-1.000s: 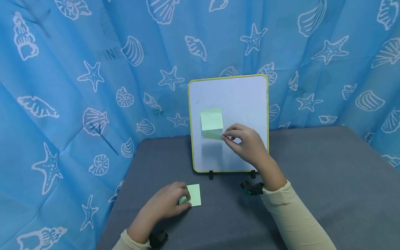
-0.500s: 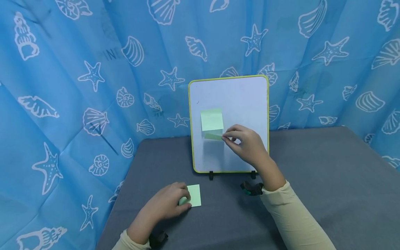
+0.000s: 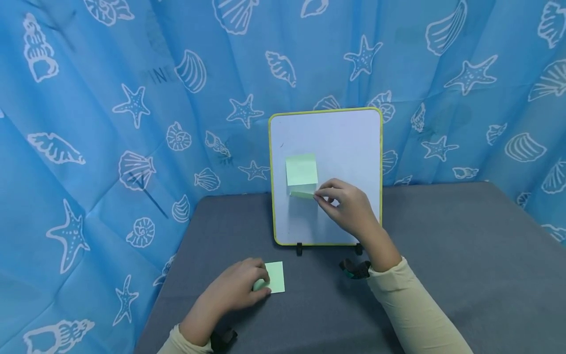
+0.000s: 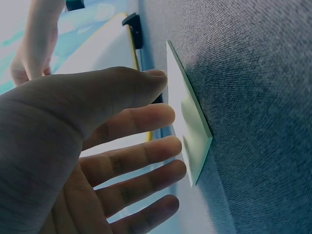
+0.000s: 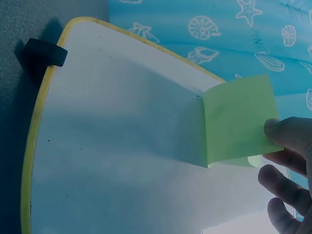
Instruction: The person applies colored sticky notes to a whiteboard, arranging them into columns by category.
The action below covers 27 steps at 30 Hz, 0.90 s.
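My right hand (image 3: 347, 204) pinches the right end of a pale green sticky note (image 3: 302, 194) between thumb and fingers, in front of the whiteboard (image 3: 349, 142). In the right wrist view that note (image 5: 239, 119) stands out from the board, its corner under the thumb. Just above it in the head view is another green note (image 3: 301, 169); I cannot tell how the two meet. My left hand (image 3: 240, 282) hovers by a green sticky note pad (image 3: 276, 276) on the table. The left wrist view shows its fingers loosely spread beside the pad (image 4: 187, 117), gripping nothing; contact is unclear.
Two black feet, one of them the left foot (image 3: 299, 249), support the yellow-edged whiteboard on the grey cloth-covered table (image 3: 442, 255). Behind hangs a blue curtain (image 3: 177, 98) printed with shells and starfish. A dark strap (image 3: 355, 269) sits at the right wrist.
The pinched note has tilted a little, so a thinner strip of it shows below the upper note. The left hand and the pad stay put. The head view has shifted slightly.
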Motion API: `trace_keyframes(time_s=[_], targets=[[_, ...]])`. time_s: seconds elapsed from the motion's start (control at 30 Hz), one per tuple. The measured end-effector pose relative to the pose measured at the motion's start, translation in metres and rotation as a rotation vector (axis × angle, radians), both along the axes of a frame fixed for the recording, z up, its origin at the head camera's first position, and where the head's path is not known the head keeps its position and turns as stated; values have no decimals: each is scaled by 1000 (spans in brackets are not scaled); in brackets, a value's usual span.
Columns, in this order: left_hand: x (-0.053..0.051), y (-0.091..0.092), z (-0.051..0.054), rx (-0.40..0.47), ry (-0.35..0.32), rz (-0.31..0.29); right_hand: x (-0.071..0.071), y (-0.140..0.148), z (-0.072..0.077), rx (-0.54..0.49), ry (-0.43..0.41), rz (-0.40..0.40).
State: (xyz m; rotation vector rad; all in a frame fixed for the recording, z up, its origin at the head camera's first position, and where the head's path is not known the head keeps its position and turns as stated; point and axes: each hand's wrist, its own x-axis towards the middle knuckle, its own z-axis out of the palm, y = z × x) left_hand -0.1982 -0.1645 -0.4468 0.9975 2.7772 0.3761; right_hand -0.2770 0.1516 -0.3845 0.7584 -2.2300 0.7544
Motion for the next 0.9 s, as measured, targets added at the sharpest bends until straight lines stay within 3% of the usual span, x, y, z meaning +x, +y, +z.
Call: trace_keyframes(time_s=[0.17,0.33,0.53,0.77,0.9], targets=[[1,-2,3,0,12,5,1,-1,-1,11,-24,-2],[0,1,11,22,69,4,0,-1,-1,24,-67,1],[-6,17,35,107,174,-14,1,2,0,42,-111,-5],[-20,36,62,256,415,22,1,2,-3,54,-177,21],[-29,50,70,334,419,65,0,-1,-4,73,-208,32]])
